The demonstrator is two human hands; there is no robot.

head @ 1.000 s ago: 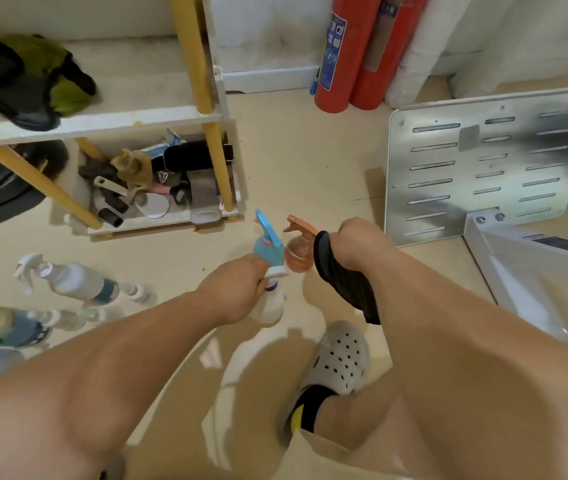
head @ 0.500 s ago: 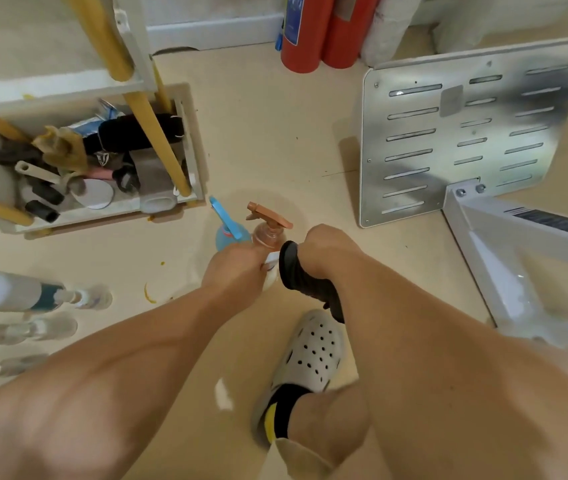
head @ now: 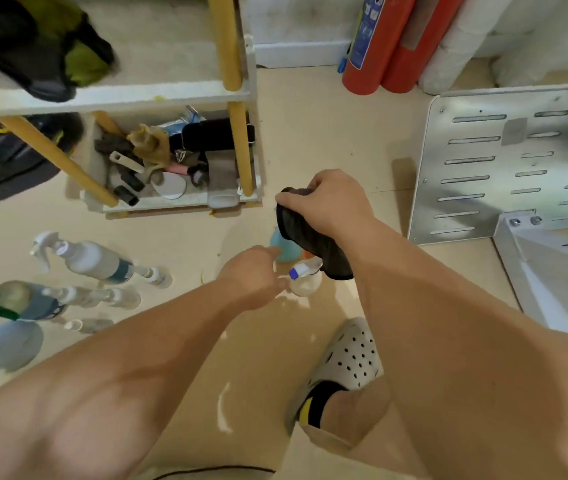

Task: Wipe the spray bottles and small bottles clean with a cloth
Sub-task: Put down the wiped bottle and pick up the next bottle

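The right hand [head: 327,206] clutches the dark cloth [head: 310,240] over the blue spray bottle [head: 283,250], likely to rub it, while at seven o'clock the left hand [head: 253,271] seems to steady the small bottle [head: 305,281], grip unclear.

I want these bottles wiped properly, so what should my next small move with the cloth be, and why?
Probably lower the cloth onto the small clear bottle and wrap it round the body. Your right hand grips the cloth lifted up over the bottles, and your left hand is at that bottle's capped neck, so it looks readiest to wipe.
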